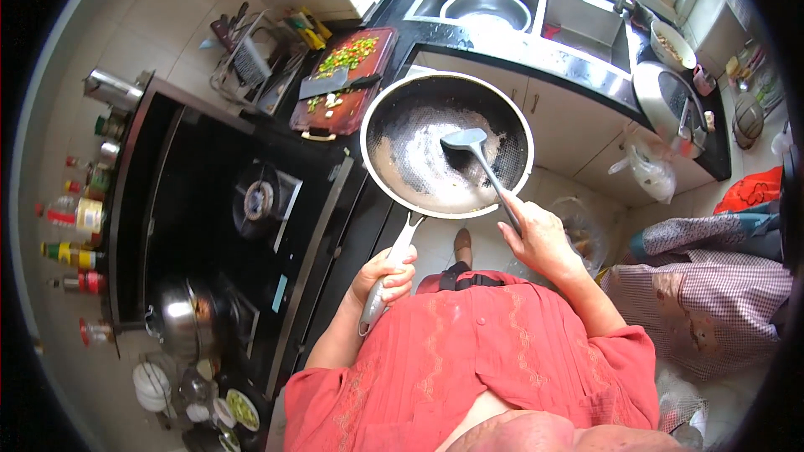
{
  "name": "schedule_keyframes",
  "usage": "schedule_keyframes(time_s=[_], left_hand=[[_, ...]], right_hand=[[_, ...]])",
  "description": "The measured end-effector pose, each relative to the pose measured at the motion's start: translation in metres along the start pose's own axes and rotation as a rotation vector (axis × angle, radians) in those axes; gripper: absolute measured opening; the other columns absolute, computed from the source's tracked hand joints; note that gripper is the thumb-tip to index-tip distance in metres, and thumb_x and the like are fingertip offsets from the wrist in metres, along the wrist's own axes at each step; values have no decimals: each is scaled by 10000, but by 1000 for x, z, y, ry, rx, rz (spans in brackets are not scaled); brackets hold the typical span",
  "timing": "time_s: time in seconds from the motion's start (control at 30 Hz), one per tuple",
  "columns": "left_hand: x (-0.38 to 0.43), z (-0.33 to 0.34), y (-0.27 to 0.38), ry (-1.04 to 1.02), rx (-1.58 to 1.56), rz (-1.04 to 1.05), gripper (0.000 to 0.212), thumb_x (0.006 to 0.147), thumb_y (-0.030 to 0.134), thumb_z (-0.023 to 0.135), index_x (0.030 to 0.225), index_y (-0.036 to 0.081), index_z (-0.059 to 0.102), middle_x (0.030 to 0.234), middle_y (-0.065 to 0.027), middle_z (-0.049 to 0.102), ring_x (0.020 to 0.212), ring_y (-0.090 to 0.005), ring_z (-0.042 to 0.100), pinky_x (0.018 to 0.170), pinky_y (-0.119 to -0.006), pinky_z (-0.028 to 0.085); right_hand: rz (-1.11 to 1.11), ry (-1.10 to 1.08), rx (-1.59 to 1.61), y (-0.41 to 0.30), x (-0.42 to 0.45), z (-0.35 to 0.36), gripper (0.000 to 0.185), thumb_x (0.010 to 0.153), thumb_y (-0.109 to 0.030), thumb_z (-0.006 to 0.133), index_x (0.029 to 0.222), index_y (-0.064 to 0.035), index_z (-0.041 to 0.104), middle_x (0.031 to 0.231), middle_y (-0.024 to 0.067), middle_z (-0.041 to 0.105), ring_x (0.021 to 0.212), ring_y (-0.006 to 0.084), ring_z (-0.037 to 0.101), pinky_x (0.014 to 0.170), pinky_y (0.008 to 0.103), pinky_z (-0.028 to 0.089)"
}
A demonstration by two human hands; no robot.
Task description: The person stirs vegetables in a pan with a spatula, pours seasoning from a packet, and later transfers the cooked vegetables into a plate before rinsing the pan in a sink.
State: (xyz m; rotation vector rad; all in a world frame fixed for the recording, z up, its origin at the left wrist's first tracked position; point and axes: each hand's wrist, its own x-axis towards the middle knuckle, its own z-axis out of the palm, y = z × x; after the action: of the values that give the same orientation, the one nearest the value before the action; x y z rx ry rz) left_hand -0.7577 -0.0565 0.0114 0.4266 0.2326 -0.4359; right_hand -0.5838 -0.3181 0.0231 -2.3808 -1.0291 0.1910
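Observation:
My left hand (384,277) is wrapped around the long handle of a wok (389,163), which is lifted in front of me, off the gas burner (257,199). In my right hand (540,235) is the handle of a grey spatula (466,139). Its broad head is inside the wok, over the honeycomb-patterned bottom; whether it touches the surface I cannot tell. Light glares off the wok's middle, and I make out no pieces of food in it beyond a few small specks near the rim.
A red cutting board (370,93) holds chopped peppers (349,54) and a cleaver (326,83). Beyond the wok is a steel double sink (546,12) with a metal basin (485,9). A steel pot (188,317) stands on the stove (207,201). Bottles (88,216) line the wall.

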Motion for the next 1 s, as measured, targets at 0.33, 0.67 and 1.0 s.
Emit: schedule_keyframes(time_s=[0.33,0.67,1.0], left_hand=[[132,-15,144,-187,-31,-47,109,897,80,496,970,69,416,551,1,419,382,-143,438,364,-307,360],[280,17,233,-273,-91,0,97,911,42,426,1001,60,395,566,5,414,389,-140,438,375,-297,373],[398,43,275,-198,-181,81,98,905,47,441,979,53,375,564,1,411,382,-138,436,373,-289,388]], right_hand=[[7,22,35,36,134,-22,616,843,-151,646,1399,-92,387,916,156,517,796,336,559,687,407,475],[275,354,535,229,257,-109,295,925,-231,580,1130,-23,624,652,85,621,511,116,549,504,277,449],[362,271,689,387,465,-161,274,959,-230,499,1034,-2,632,634,76,632,467,114,561,452,275,446]])
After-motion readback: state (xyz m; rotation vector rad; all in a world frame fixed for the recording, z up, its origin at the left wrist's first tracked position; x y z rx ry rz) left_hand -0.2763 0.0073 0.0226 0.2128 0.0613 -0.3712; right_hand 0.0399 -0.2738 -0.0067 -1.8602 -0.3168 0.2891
